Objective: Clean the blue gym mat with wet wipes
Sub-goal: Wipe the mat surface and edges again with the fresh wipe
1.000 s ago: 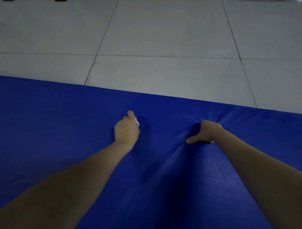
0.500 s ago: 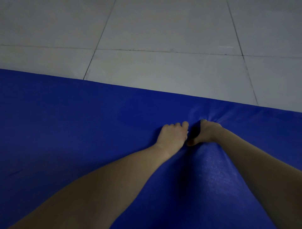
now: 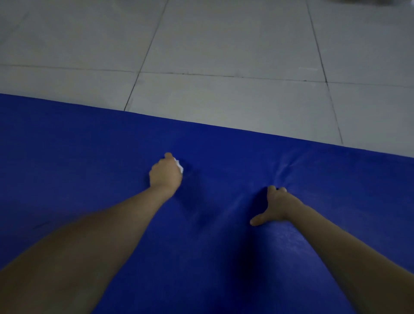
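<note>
The blue gym mat (image 3: 78, 157) fills the lower half of the head view, its far edge running from left to right across the floor. My left hand (image 3: 165, 173) grips a small white wet wipe (image 3: 180, 166) and presses it onto the mat near the middle. My right hand (image 3: 274, 205) rests to the right of it, pressing down into the soft mat with the thumb spread out to the left. The mat dents and creases around that hand. Most of the wipe is hidden under my left fingers.
Beyond the mat's far edge lies a pale grey tiled floor (image 3: 224, 56) with dark grout lines. A dark shape sits at the top right corner (image 3: 367, 1), too cut off to identify.
My left hand has swept back to the left, away from my right hand, after having slid up against it half a second ago. My right hand stays pressed on the mat.
</note>
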### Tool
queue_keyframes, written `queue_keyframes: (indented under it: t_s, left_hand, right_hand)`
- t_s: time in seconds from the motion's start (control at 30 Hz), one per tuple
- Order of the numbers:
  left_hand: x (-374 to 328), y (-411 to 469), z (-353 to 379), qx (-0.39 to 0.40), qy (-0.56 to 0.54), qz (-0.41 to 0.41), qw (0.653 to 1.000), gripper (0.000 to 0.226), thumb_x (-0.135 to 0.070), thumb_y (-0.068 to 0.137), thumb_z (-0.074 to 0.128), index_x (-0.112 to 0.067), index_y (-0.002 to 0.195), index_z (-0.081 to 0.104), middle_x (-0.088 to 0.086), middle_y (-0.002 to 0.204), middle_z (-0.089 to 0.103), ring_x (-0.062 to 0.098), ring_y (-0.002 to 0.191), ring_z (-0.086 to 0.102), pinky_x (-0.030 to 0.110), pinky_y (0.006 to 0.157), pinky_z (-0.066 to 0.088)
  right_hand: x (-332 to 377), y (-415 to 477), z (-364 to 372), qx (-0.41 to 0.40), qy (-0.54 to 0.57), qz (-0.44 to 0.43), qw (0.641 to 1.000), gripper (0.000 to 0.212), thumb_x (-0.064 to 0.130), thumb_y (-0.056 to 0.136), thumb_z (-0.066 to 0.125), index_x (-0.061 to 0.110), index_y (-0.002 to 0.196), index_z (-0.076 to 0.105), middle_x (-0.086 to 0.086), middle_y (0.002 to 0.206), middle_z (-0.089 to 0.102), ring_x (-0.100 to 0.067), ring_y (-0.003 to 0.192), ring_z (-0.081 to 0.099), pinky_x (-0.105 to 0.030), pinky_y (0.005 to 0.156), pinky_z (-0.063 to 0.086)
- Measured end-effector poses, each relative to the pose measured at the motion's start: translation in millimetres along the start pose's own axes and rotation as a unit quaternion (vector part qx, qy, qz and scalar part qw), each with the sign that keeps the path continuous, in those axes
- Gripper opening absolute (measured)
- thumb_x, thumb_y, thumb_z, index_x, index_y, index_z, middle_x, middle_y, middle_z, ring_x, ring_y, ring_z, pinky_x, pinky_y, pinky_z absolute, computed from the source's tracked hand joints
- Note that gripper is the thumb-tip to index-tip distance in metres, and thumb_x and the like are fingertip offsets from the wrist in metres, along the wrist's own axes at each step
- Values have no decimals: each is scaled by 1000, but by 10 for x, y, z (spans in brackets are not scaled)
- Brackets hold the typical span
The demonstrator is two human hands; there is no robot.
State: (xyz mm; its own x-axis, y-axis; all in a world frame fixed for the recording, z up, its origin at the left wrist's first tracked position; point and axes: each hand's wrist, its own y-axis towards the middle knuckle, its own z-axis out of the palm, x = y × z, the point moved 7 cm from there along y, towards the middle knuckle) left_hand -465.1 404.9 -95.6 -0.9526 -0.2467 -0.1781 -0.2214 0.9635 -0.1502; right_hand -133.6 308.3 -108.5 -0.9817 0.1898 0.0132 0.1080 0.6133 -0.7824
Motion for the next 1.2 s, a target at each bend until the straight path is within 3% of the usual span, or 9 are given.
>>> queue_keyframes:
  t_s: [0.1, 0.27, 0.43, 0.6, 0.77, 0.87, 1.0, 1.1, 1.2]
  left_hand:
    - [-486, -361, 177, 14, -56, 61, 996, 28, -29, 103, 43, -3, 108, 53, 18, 100, 70, 38, 92, 68, 41, 70, 49]
    - [-1542, -1022, 508, 46, -92, 199, 975, 23, -30, 102, 46, -11, 93, 54, 12, 88, 69, 32, 78, 67, 38, 62, 46]
    - [-1734, -1061, 520, 52, 29, 323, 944, 13, -21, 101, 44, -14, 97, 54, 5, 84, 65, 27, 75, 64, 35, 59, 34]
    - [-1031, -514, 243, 85, -28, 208, 974, 15, -15, 94, 48, -11, 105, 57, 10, 94, 68, 36, 84, 65, 42, 72, 53]
    - [186, -176, -57, 31, -29, 48, 998, 12, -18, 96, 47, -13, 101, 56, 8, 89, 66, 29, 74, 59, 39, 64, 48]
    - [323, -218, -75, 2, -39, 7, 999, 20, -21, 102, 46, -7, 109, 58, 10, 100, 65, 29, 86, 62, 44, 73, 53]
    - [-315, -517, 90, 21, -99, 58, 993, 24, -27, 103, 46, -7, 103, 59, 10, 98, 69, 31, 88, 66, 42, 76, 54]
    - [-1071, -948, 289, 55, -86, 171, 980, 31, -38, 105, 45, -9, 105, 58, 12, 102, 70, 34, 93, 66, 42, 76, 49]
    - [-1681, -1367, 498, 94, -81, 280, 952, 17, -34, 102, 51, -17, 105, 55, 6, 99, 69, 29, 91, 67, 41, 82, 45]
  right_hand:
    - [47, -46, 101, -39, -38, -9, 998, 131, 80, 47, 81, 12, 144, 24, -12, 137, 38, -30, 124, 50, -41, 90, 51]
    - [49, 19, -1, -40, -37, -18, 998, 133, 82, 35, 82, 14, 139, 35, -12, 132, 48, -29, 117, 57, -39, 88, 50]
    - [75, 37, -6, -31, -32, -13, 999, 134, 82, 34, 82, 16, 141, 35, -10, 133, 48, -28, 116, 57, -38, 84, 49]
    - [86, 15, -27, -17, -37, -13, 999, 142, 83, 37, 82, 13, 147, 27, -12, 142, 42, -33, 126, 53, -44, 97, 51]
    - [100, -19, -39, -12, -47, -5, 999, 145, 81, 42, 83, 11, 153, 21, -14, 148, 38, -33, 131, 50, -45, 100, 50]
    - [114, -13, -52, -1, -48, 1, 999, 141, 79, 41, 84, 12, 150, 25, -12, 146, 41, -31, 128, 52, -44, 97, 50]
    - [115, 1, -65, 2, -47, 5, 999, 140, 80, 40, 84, 12, 149, 27, -11, 146, 43, -31, 128, 51, -43, 97, 50]
    - [110, 17, -69, -9, -46, 1, 999, 135, 80, 37, 85, 14, 144, 34, -9, 140, 49, -29, 123, 54, -42, 94, 51]
    - [89, 55, -24, -22, -30, 9, 999, 118, 69, 45, 89, 18, 139, 36, -9, 139, 47, -29, 120, 56, -42, 95, 52]
